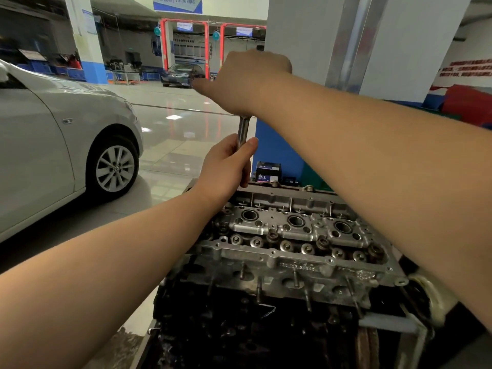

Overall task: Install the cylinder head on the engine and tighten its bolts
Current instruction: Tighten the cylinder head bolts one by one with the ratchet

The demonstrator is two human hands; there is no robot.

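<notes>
Workshop floor, silver car left | cylinder head seated on engine | left hand grips upright wrench shaft at head's far edge; right hand curled over its top | judged: mounted, bolt tightening underway.

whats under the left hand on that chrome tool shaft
Below the left hand the chrome tool shaft runs down to the far edge of the cylinder head. Its tip and any bolt it sits on are hidden by the hand. The right hand grips the top.
</notes>
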